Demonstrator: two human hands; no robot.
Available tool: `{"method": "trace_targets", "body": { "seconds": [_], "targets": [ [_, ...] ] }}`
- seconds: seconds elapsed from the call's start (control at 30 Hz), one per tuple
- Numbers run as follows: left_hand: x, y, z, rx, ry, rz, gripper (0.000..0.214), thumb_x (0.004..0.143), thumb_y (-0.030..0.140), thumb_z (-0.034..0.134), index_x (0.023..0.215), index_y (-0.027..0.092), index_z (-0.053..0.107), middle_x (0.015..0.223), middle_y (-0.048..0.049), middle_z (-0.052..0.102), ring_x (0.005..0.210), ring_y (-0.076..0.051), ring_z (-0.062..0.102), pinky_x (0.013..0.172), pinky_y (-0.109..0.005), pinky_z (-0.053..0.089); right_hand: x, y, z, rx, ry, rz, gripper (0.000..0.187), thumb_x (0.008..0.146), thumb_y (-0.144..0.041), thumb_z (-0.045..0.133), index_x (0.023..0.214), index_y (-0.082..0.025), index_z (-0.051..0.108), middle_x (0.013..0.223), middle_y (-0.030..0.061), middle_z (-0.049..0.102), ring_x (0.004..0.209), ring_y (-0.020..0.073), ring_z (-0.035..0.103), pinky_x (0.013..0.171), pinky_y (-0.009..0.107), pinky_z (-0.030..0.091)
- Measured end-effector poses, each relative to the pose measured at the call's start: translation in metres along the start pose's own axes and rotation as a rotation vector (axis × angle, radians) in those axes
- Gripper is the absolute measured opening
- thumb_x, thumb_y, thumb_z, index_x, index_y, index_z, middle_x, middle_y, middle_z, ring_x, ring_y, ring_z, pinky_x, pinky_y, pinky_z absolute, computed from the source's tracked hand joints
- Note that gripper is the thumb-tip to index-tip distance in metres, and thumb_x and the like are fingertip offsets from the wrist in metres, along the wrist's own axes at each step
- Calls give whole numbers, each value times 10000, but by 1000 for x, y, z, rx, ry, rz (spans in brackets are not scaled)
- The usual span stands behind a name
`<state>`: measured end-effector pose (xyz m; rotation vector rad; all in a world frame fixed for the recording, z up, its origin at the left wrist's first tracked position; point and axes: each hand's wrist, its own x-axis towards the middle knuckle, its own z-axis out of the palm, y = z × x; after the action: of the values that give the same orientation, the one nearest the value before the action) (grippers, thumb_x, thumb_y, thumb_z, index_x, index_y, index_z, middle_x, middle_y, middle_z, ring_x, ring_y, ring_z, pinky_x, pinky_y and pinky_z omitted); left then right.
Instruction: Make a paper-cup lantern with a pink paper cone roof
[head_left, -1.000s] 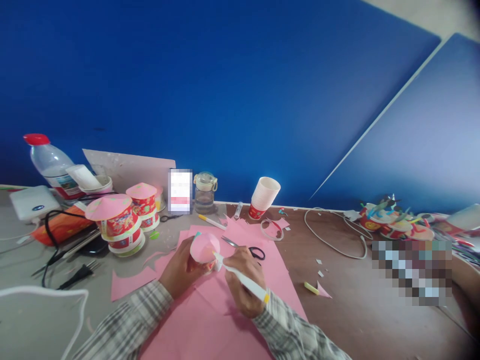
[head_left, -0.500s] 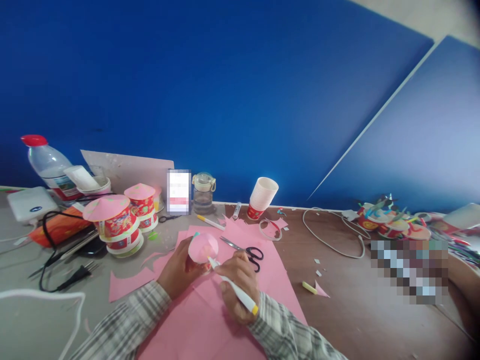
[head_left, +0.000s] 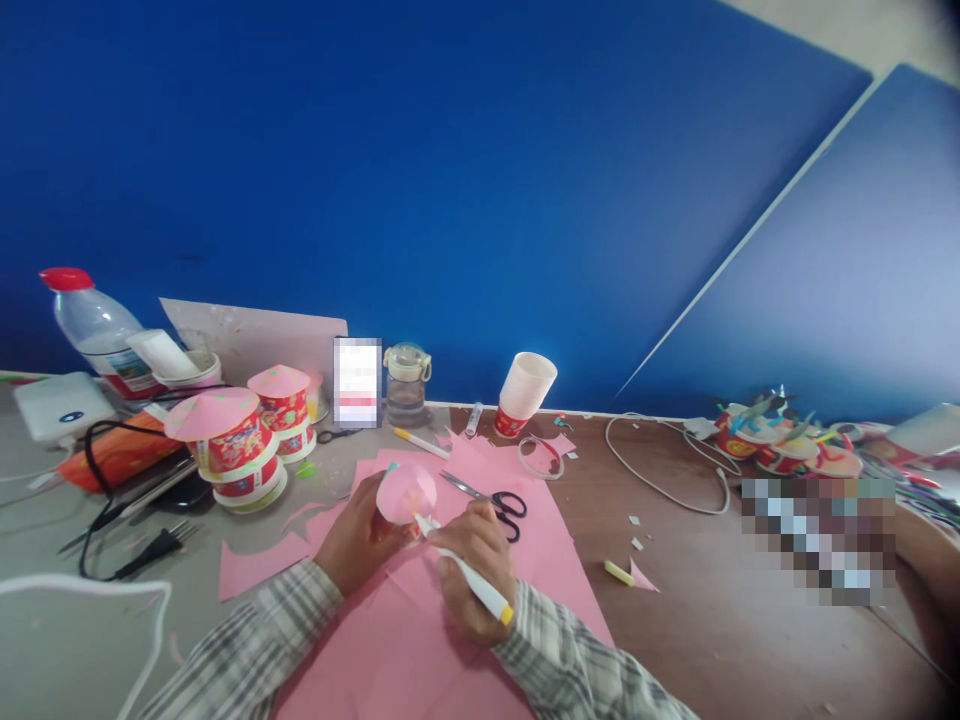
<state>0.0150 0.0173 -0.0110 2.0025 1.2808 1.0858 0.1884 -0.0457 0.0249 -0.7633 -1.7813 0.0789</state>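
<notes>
My left hand point(head_left: 358, 540) is wrapped round a small cup topped with a pink paper cone point(head_left: 406, 492), held just above a large pink paper sheet point(head_left: 420, 640). My right hand point(head_left: 474, 568) grips a white marker with a yellow end point(head_left: 466, 572), and its tip touches the cone's lower right edge. Black-handled scissors point(head_left: 495, 499) lie on the pink sheet just beyond my right hand. Both my sleeves are grey plaid.
Finished red cups with pink cone lids point(head_left: 232, 440) stand at the left, by a water bottle point(head_left: 94, 330), cables point(head_left: 120, 510) and a plug. A glass jar point(head_left: 407, 385), tilted stacked paper cups point(head_left: 525, 392), a white cable point(head_left: 667, 470) and decorated cups point(head_left: 780, 445) lie further back and right.
My right hand and the marker shifted slightly left and lower, so the tip now sits at the cone's lower edge. The left hand keeps hold of the cone cup.
</notes>
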Motion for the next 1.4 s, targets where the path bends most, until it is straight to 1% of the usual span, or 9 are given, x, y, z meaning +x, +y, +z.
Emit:
{"method": "trace_targets", "body": {
  "seconds": [0.13, 0.37, 0.6, 0.77, 0.93, 1.07, 1.2, 1.4],
  "targets": [
    [0, 0, 0, -12, 1, -7, 654, 526, 355, 678, 1118, 244, 422, 1074, -67, 560, 994, -266, 518, 867, -433, 443, 2, -2, 0, 6, 16, -7, 241, 744, -127, 516, 946, -224, 605, 741, -6, 710, 556, 161, 623, 629, 361, 432],
    [0, 0, 0, -20, 1, -7, 647, 520, 345, 683, 1107, 256, 426, 1084, -63, 545, 1004, -256, 509, 859, -431, 449, 2, -2, -1, 3, 8, -10, 215, 753, -133, 518, 936, -201, 607, 731, 3, 704, 558, 156, 617, 637, 355, 420],
    [0, 2, 0, -35, 8, -4, 633, 524, 354, 681, 1098, 245, 437, 1075, -73, 553, 993, -261, 517, 853, -436, 452, 0, -1, 0, 4, -1, -3, 214, 751, -134, 526, 936, -208, 605, 751, 7, 709, 562, 156, 616, 644, 359, 420],
    [0, 3, -1, -37, 13, -4, 641, 513, 343, 690, 1095, 247, 439, 1059, -63, 564, 984, -259, 522, 837, -423, 464, 1, -2, -1, 2, 4, 0, 212, 756, -135, 518, 936, -209, 602, 722, 0, 692, 567, 158, 620, 647, 359, 424],
    [-1, 1, 0, -27, 20, 9, 645, 518, 338, 689, 1104, 250, 432, 1069, -60, 560, 987, -255, 522, 841, -419, 461, 1, -1, 0, -5, -2, 14, 220, 757, -145, 511, 944, -223, 598, 706, -10, 680, 551, 158, 614, 645, 364, 428],
    [-1, 0, 1, -35, 12, 8, 642, 522, 351, 687, 1104, 260, 434, 1059, -60, 563, 981, -262, 524, 825, -427, 468, -1, 0, 1, -6, -2, 22, 228, 746, -135, 524, 947, -213, 597, 723, -5, 684, 557, 157, 616, 649, 363, 427],
    [-1, 0, 1, -39, 9, 3, 659, 522, 357, 690, 1117, 263, 422, 1085, -63, 549, 1000, -262, 512, 849, -432, 455, -4, 2, 2, -15, -9, 19, 247, 740, -126, 527, 959, -218, 595, 747, -5, 698, 564, 160, 621, 653, 366, 424],
    [-1, 0, 1, -36, 1, 1, 669, 513, 372, 699, 1114, 268, 423, 1085, -56, 549, 1007, -262, 509, 856, -430, 455, -3, 2, 3, -28, -15, 26, 227, 744, -123, 528, 938, -220, 596, 732, -11, 696, 551, 157, 617, 641, 359, 416]
  ]
}}
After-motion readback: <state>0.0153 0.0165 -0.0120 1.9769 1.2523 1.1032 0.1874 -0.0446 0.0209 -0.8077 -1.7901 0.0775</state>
